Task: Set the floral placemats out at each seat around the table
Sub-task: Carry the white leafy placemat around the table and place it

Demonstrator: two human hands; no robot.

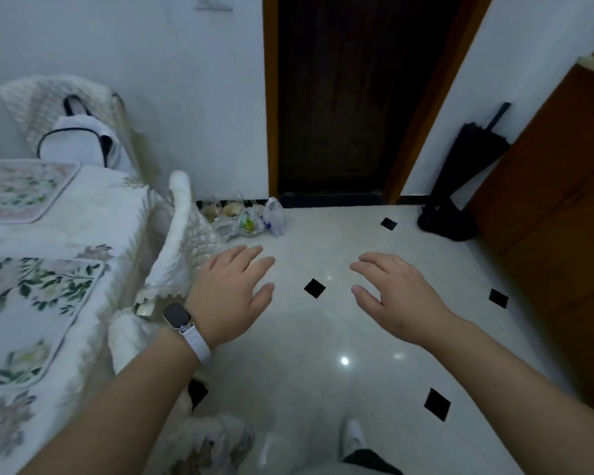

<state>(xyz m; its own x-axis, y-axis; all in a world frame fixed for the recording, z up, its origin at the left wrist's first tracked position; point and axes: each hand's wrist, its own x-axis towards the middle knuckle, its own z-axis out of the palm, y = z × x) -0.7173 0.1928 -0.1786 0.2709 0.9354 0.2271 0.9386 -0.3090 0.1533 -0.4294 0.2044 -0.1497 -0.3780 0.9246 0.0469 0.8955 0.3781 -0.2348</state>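
Over the pale tiled floor [323, 337], the left hand [230, 296] and right hand [402, 296] hover open and empty. On the cloth-covered bench [93, 214] lie two thin, rectangular floral placemats, near [38, 303] and far [21, 190]; they look light and floppy, best lifted by two edges.

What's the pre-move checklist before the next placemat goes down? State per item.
1. Left hand free to pick up: ok, open and empty over the floor.
2. Right hand free: ok, open and empty.
3. Near placemat flat on the table: ok as far as visible, though its left part is cut off by the frame.
4. Far placemat flat at its seat: ok, lying square near the table edge.
5. Remaining placemats located: cannot tell, no spare stack in view.
6. Path clear of the plastic bags by the wall: ok, open floor tiles ahead.
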